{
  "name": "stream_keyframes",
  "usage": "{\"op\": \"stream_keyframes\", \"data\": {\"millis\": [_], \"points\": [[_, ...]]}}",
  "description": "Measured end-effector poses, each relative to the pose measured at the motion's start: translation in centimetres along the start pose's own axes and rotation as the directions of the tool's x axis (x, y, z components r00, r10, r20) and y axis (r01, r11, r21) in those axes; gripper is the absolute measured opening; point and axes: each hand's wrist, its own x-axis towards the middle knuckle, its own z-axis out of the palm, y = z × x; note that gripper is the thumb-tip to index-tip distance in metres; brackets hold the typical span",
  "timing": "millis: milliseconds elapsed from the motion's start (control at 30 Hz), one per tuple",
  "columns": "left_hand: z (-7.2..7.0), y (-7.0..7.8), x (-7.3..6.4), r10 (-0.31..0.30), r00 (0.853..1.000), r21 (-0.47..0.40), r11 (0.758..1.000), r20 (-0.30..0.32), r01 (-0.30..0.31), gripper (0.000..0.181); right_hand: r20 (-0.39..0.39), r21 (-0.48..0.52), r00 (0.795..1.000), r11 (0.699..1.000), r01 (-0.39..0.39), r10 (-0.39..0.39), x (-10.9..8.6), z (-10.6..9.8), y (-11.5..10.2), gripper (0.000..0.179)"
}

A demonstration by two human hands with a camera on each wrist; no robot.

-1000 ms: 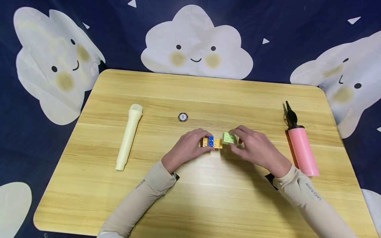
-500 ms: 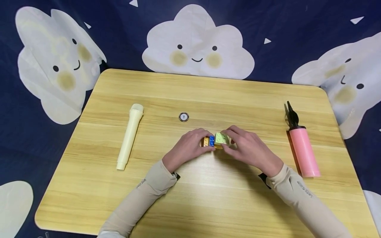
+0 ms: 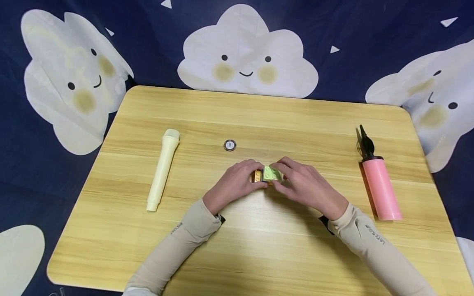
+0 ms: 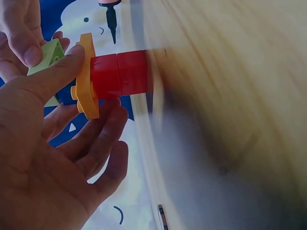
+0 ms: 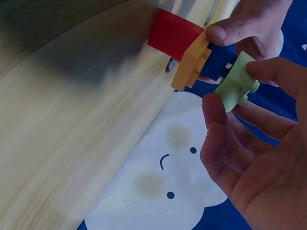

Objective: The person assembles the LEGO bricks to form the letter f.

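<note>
My left hand (image 3: 235,181) holds a small tower of toy building bricks upright on the table. Red bricks (image 4: 119,74) form its base, a wider orange brick (image 5: 192,62) lies across them, and a blue brick (image 5: 217,62) stands on top. Between thumb and fingers, my right hand (image 3: 307,183) pinches a light green brick (image 3: 272,173) over the blue one. The right wrist view has the green brick slightly tilted against the blue studs; whether it is pressed on, I cannot tell. From above, it covers most of the blue brick.
A cream toy microphone (image 3: 163,170) lies to the left on the wooden table (image 3: 207,113). Beyond the hands is a round poker chip (image 3: 230,145). On the right lies a pink hand pump (image 3: 381,189) with a black nozzle. A cloud-print cloth (image 3: 246,53) hangs behind.
My right hand has moved left with the light green brick, from beside the tower to over the blue brick. The left hand has kept its hold on the tower.
</note>
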Motion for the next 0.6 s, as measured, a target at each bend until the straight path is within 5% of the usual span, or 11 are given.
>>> {"op": "stream_keyframes", "data": {"millis": [600], "points": [[0.02,-0.03,0.04,-0.004,1.000,-0.023,1.000,0.002,0.004,0.046,0.022,-0.008,1.000,1.000,0.008,-0.008,0.07,0.03,0.01,0.036]]}}
